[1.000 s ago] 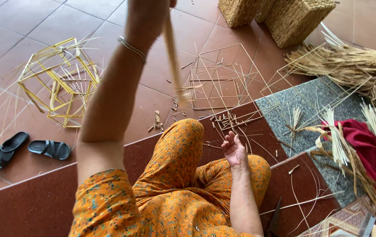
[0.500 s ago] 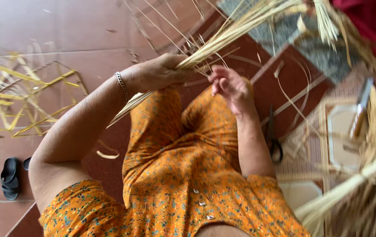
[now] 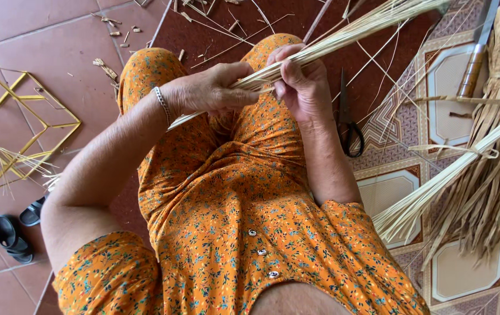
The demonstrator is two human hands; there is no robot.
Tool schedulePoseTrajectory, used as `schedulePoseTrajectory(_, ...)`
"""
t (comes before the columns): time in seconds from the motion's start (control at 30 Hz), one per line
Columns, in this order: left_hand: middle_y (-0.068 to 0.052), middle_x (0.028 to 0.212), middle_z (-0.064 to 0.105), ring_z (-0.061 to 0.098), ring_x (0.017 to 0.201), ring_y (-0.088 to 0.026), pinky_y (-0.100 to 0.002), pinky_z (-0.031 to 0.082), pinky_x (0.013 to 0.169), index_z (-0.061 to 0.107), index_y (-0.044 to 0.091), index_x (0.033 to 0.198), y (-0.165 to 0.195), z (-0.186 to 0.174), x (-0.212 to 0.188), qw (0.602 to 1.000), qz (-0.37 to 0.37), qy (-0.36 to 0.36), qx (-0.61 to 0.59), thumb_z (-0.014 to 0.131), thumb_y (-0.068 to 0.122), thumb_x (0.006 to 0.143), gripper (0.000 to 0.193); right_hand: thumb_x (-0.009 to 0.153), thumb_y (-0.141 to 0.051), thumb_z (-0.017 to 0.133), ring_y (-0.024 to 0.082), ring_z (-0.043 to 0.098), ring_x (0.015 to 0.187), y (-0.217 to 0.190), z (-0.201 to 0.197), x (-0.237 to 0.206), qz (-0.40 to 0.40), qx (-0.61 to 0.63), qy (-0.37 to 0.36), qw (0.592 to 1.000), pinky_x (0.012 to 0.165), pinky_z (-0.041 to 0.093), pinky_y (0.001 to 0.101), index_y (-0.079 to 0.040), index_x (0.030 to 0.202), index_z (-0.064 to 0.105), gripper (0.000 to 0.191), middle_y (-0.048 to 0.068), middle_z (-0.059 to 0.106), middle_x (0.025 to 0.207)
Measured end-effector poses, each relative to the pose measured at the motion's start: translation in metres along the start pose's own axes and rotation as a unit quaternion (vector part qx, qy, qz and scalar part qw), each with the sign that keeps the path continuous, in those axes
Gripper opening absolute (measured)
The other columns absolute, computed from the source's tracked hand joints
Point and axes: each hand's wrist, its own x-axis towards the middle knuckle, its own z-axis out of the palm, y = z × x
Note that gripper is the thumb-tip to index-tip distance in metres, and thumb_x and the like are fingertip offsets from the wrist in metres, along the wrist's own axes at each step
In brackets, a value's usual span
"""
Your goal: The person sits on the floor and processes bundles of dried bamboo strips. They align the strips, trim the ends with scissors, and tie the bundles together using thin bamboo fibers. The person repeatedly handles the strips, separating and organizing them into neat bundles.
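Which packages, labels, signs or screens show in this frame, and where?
None in view: no package, label, sign or screen.
What is there instead:
Straw bundle: pale, long, held over the lap by left hand and right hand.
Scissors: dark, on the floor right of the knee.
Frame of yellow strips: open, angular, on the red tiles at left.
Black sandals: lower left.

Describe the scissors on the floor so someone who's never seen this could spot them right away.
Start at the person's lap in the orange flowered dress and look just beyond the right hand, to where red floor meets the patterned tiles. The scissors lie there, black loop handles nearest the person, blades pointing away. They are the one dark metal thing among pale straw.
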Motion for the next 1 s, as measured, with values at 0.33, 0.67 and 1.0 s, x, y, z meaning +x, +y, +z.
schedulePoseTrajectory(0.33,-0.004,0.067,0.058,0.052,0.061,-0.007,-0.030,0.045,0.056,0.058,0.007,0.117,-0.028,0.027,0.010,0.957,0.167,0.222,0.080,0.065,0.025,0.108,0.022,0.102,-0.021,0.077,0.010,0.061,0.067,0.006,0.002,0.000,-0.027,-0.082,0.078,0.993,0.056,0.051,0.0254,-0.005,0.106,0.074,0.016,0.009,0.072,0.093)
schedulePoseTrajectory(0.67,0.010,0.070,0.051,0.045,0.064,-0.001,-0.023,0.039,0.053,0.071,0.004,0.106,-0.035,0.004,0.031,0.977,0.145,0.144,-0.062,0.064,0.027,0.107,0.023,0.098,-0.038,0.072,0.007,0.063,0.072,-0.013,-0.022,-0.018,0.016,-0.220,0.034,0.975,0.059,0.057,0.0211,-0.011,0.117,0.072,0.034,0.002,0.072,0.098)
schedulePoseTrajectory(1.0,0.013,0.072,0.045,0.037,0.064,0.001,-0.021,0.028,0.052,0.070,0.002,0.100,-0.031,-0.037,0.053,0.983,0.118,0.125,-0.060,0.069,0.020,0.107,0.019,0.095,-0.017,0.081,0.018,0.069,0.087,-0.007,-0.148,-0.160,0.055,-0.735,0.263,0.623,0.072,0.060,0.0355,-0.006,0.106,0.068,0.020,0.008,0.069,0.100)
